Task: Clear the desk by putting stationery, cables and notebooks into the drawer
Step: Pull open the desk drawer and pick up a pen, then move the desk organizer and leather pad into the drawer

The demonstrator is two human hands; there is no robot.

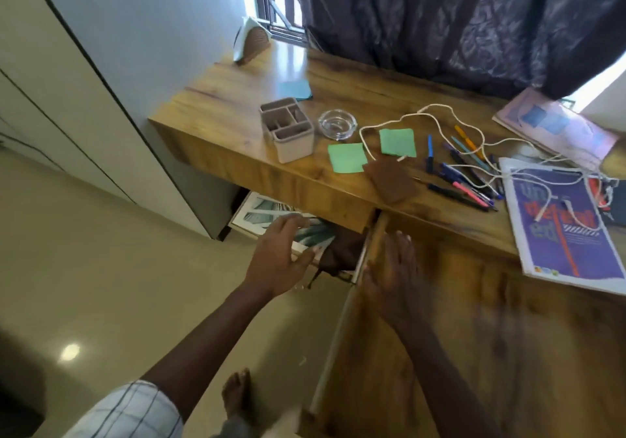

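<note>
sleeve (132, 410): we wear pale cloth here, crossed by thin dark lines in a wide check, and its hem shows near the lower edge of the view.
left arm (203, 329): bare from that hem to the wrist.
left hand (281, 254): bare, our fingers and thumb sharp.
right arm (440, 363): bare along all we see, smeared by blur.
right hand (394, 278): bare, also blurred.
foot (237, 393): bare, our toes showing.
cloth (233, 429): a grey patch at the lower edge; we cannot tell which garment.
</note>
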